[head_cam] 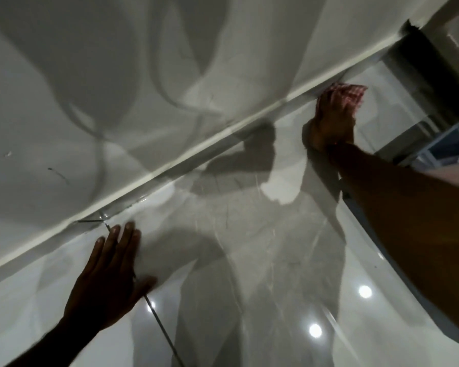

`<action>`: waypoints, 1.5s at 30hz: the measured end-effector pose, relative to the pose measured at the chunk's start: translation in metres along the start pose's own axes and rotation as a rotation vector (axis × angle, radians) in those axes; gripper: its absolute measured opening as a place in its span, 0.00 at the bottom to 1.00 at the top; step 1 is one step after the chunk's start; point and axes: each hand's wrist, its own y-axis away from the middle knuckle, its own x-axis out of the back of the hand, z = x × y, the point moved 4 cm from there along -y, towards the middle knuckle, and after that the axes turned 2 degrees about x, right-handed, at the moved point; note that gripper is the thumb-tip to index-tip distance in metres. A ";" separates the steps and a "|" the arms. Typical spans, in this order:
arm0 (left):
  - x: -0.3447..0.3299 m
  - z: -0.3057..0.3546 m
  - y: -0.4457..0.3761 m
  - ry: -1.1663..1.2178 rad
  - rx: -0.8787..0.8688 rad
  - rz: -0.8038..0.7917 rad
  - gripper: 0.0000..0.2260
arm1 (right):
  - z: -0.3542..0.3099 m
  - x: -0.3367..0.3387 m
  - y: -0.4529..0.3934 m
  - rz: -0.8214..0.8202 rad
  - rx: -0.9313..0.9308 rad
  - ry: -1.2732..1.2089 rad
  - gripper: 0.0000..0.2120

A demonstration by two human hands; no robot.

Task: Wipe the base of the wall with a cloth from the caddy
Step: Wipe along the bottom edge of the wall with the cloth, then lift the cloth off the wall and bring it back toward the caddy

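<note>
The white skirting strip at the base of the wall [196,152] runs diagonally from lower left to upper right. My right hand [334,115] presses a red-and-white checked cloth [354,92] against that strip at the upper right; the hand covers most of the cloth. My left hand [112,268] lies flat on the glossy floor tiles at the lower left, fingers spread, holding nothing, fingertips close to the skirting. A pale blue-and-white container [445,147], possibly the caddy, shows at the right edge, partly hidden by my forearm.
The glossy grey marble-look floor [249,247] reflects ceiling lights and shows dark grout lines. The white wall [117,75] carries shadows and a few marks. A dark opening or door frame [419,49] stands at the upper right, where the wall ends.
</note>
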 end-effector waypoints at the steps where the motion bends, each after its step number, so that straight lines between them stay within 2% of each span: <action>1: 0.000 -0.001 0.000 -0.006 -0.001 0.014 0.46 | -0.005 -0.010 0.005 0.021 0.039 0.015 0.32; 4: 0.006 0.003 -0.001 0.005 0.004 -0.011 0.46 | -0.036 -0.027 0.034 0.061 0.131 0.032 0.35; 7: 0.007 0.004 0.001 0.021 0.008 -0.018 0.45 | -0.080 -0.036 0.077 0.075 0.187 -0.052 0.32; 12: 0.008 0.004 0.004 0.054 0.021 -0.048 0.45 | -0.179 -0.064 0.170 0.006 0.359 -0.225 0.35; 15: 0.002 0.003 0.006 0.039 0.045 -0.041 0.44 | -0.229 -0.077 0.215 -0.023 0.429 -0.346 0.34; 19: -0.007 -0.001 0.013 0.038 0.053 -0.011 0.41 | -0.286 -0.092 0.262 -0.096 0.576 -0.389 0.30; 25: -0.008 0.000 0.031 0.045 0.066 -0.033 0.37 | -0.319 -0.101 0.290 -0.117 0.664 -0.415 0.24; 29: -0.001 -0.001 0.040 0.037 0.062 -0.099 0.39 | -0.323 -0.091 0.282 -0.132 0.824 -0.405 0.24; 31: 0.006 0.001 0.048 0.048 0.045 -0.165 0.42 | -0.320 -0.075 0.276 -0.187 0.886 -0.497 0.24; 33: 0.022 0.008 0.057 0.042 0.022 -0.216 0.44 | -0.305 -0.049 0.278 -0.250 0.811 -0.728 0.23; 34: 0.031 0.013 0.061 0.023 0.009 -0.240 0.44 | -0.293 -0.037 0.284 -0.276 0.702 -0.880 0.24; 36: 0.062 0.032 0.071 -0.013 -0.037 -0.277 0.44 | -0.250 -0.008 0.307 -0.229 0.457 -1.079 0.28; 39: 0.116 0.077 0.083 -0.030 -0.119 -0.286 0.45 | -0.170 0.030 0.357 -0.181 0.238 -1.073 0.35; 45: 0.196 0.212 0.086 -0.034 -0.374 -0.280 0.42 | 0.016 0.091 0.461 -0.037 -0.215 -0.985 0.31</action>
